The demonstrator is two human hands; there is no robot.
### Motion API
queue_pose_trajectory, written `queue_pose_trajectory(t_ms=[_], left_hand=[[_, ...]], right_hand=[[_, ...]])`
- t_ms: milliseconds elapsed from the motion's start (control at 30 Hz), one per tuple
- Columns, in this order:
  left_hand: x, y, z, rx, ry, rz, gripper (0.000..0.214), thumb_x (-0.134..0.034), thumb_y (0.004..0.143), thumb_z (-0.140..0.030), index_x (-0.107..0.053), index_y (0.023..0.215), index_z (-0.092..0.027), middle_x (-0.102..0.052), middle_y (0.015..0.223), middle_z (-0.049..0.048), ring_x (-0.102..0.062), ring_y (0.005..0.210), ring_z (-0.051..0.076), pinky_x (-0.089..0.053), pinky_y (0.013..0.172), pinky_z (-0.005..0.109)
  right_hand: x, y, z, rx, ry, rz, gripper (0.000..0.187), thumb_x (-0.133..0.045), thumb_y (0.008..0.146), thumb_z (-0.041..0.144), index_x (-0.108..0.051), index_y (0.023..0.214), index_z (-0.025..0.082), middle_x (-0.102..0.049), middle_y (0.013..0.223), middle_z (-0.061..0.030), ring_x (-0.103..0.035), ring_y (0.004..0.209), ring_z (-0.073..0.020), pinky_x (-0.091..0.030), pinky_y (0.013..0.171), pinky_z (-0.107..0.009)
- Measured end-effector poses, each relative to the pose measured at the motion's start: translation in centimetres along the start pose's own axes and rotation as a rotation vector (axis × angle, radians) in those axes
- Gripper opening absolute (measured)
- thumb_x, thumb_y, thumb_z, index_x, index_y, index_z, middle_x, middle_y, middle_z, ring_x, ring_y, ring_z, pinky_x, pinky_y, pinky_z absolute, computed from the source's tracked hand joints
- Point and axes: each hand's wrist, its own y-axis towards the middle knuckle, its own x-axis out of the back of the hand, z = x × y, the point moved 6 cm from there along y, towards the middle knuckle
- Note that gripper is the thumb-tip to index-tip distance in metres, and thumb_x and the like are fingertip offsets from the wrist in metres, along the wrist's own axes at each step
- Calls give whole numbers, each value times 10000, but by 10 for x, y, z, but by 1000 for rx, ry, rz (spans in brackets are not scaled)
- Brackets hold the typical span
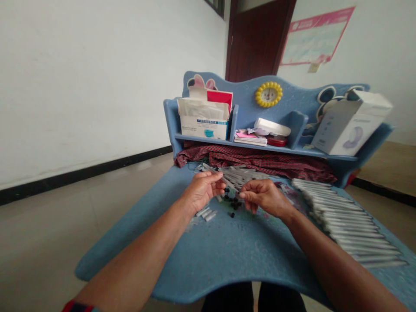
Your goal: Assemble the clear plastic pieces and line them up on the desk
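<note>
Above the middle of the blue desk (240,255), my left hand (204,190) is closed, thumb against fingertips, on what looks like a thin clear plastic tube. A short distance to the right, my right hand (266,197) is pinched near the tube's other end; whatever small piece is in its fingertips is hidden. Between and below the hands lie several small black caps (234,201). Behind them spreads a loose pile of clear tubes (240,174). A few short whitish tubes (208,214) rest beside my left wrist.
On the right, many grey-white tubes (351,221) lie side by side in a row. Red checked cloth (256,157) is bunched along the back under a blue shelf (214,139). The shelf bears a mask box (203,123), booklets (250,138), and a white carton (349,123).
</note>
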Motion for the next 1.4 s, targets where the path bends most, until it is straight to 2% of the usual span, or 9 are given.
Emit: queue_pose_trajectory(t_ms=[600, 1000, 1233, 1400], left_hand=[[-6, -2, 3, -21, 113, 41, 86, -616, 705, -120, -532, 701, -99, -620, 617, 63, -589, 494, 119, -488, 450, 210], [-7, -4, -1, -67, 126, 36, 76, -604, 713, -108, -533, 733, -90, -622, 622, 55, -603, 518, 124, -506, 487, 231], [-4, -2, -1, -63, 140, -17, 72, -591, 720, -104, -521, 712, -90, -609, 598, 48, -598, 508, 122, -501, 468, 225], [-5, -2, -2, -81, 116, 1, 50, -577, 725, -84, -526, 724, -86, -617, 632, 51, -601, 529, 118, -508, 485, 226]], right_hand=[[-8, 4, -10, -7, 21, -32, 349, -526, 750, 487, -500, 666, 149, -564, 482, 21, -474, 337, -68, -348, 339, -164], [-19, 8, -17, -39, 272, -41, 318, -528, 755, 453, -492, 677, 147, -593, 472, 4, -485, 302, -84, -346, 325, -171], [-18, 8, -16, -14, 98, -145, 260, -571, 720, 405, -516, 735, 151, -564, 476, 29, -480, 327, -78, -358, 329, -169], [-18, 8, -15, 1, 41, -218, 276, -530, 748, 424, -530, 703, 152, -562, 461, 21, -477, 324, -80, -351, 330, -173]])
